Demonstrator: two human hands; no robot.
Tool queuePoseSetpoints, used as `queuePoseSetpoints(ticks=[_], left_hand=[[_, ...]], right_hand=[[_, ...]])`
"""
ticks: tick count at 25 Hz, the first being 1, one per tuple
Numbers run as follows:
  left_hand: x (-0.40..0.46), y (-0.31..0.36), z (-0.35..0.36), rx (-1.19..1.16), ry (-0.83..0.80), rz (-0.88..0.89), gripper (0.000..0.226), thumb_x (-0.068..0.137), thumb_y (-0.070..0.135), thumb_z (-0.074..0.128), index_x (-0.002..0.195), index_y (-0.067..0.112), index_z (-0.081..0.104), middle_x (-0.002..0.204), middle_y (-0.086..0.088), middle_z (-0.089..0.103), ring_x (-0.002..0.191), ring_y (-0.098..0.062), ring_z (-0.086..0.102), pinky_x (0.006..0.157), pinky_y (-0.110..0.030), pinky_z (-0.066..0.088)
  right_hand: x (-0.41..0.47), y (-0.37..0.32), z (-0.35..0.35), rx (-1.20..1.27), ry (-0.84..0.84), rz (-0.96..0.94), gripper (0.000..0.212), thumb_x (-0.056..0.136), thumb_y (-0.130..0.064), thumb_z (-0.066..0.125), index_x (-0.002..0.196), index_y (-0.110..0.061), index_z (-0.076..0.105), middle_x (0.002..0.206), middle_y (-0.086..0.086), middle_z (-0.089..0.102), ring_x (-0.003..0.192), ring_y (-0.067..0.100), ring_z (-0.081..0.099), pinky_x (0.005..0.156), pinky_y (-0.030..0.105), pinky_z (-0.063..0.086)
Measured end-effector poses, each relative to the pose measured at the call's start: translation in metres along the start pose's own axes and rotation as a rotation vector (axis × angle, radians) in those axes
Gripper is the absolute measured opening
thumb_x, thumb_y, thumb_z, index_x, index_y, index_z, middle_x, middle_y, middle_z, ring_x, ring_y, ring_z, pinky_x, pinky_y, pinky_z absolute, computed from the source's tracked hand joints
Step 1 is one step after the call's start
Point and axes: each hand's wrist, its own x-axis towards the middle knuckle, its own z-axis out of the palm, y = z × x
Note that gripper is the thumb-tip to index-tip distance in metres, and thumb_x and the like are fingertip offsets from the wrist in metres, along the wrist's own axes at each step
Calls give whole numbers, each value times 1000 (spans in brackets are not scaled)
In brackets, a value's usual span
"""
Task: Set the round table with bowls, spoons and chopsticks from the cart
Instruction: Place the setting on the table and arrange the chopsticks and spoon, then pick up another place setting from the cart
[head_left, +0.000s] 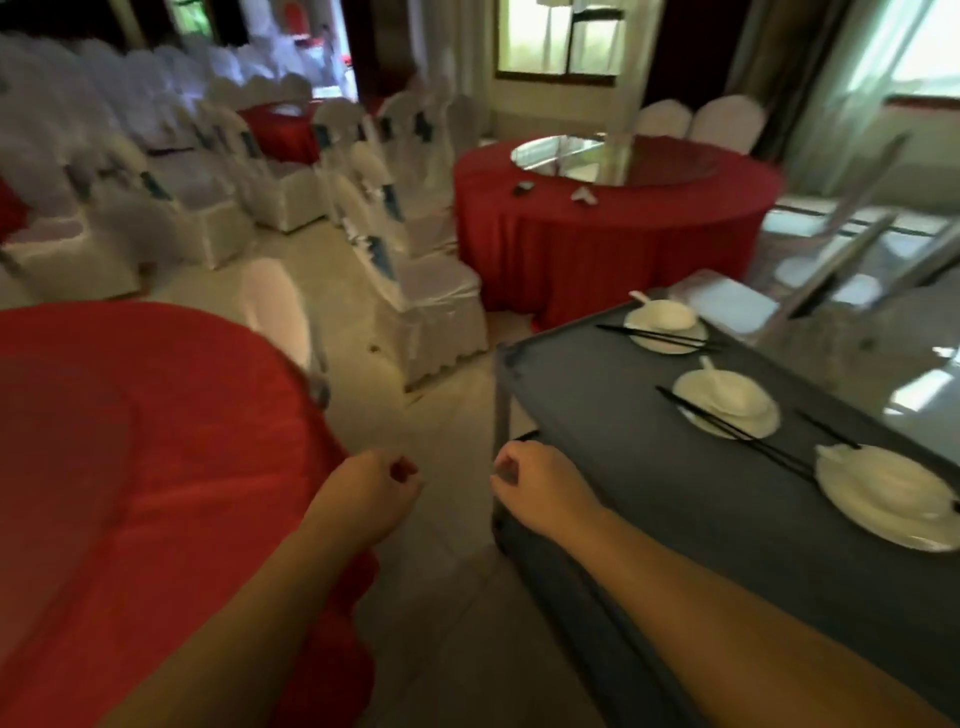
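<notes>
Your left hand (371, 493) and right hand (535, 486) hang with fingers curled together, holding nothing. The right one sits at the near-left corner of the cart (649, 467), whose surface carries three bowl-and-plate settings with chopsticks (727, 423).

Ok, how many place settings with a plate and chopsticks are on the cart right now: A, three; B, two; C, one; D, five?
A: three white plate settings sit on the grey cart, far, middle and near, each with black chopsticks.
</notes>
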Motion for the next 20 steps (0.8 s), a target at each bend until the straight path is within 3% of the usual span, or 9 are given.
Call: queuePoseSetpoints(ticks=[4, 7, 13, 20], left_hand=[[95, 99, 39, 24, -193, 160, 11, 90, 41, 63, 98, 34, 66, 95, 11, 68, 83, -6, 62, 72, -27, 50], [166, 157, 74, 75, -266, 315, 21, 92, 42, 61, 107, 29, 68, 104, 9, 69, 86, -9, 61, 74, -26, 48], [305, 236, 163, 56, -438, 511, 28, 92, 37, 64, 115, 22, 66, 112, -2, 69, 98, -17, 64, 87, -36, 56], [405, 299, 237, 136, -643, 703, 39, 94, 34, 63, 128, 14, 63, 127, -9, 65, 116, -25, 61, 99, -40, 52]], right_hand=[[23, 79, -79, -106, 119, 161, 18, 90, -30, 66, 101, -16, 69, 103, 6, 68, 96, 25, 65, 81, 33, 51], [44, 135, -115, -173, 161, 306, 19, 91, -30, 64, 106, -18, 68, 107, 6, 68, 106, 25, 64, 84, 35, 51], [93, 233, -142, -145, 345, 734, 19, 93, -28, 64, 110, -22, 69, 112, 4, 68, 89, 18, 63, 79, 31, 54], [116, 296, -155, -65, 499, 1149, 39, 95, -23, 59, 132, -10, 63, 128, 14, 67, 113, 31, 64, 88, 38, 52]])
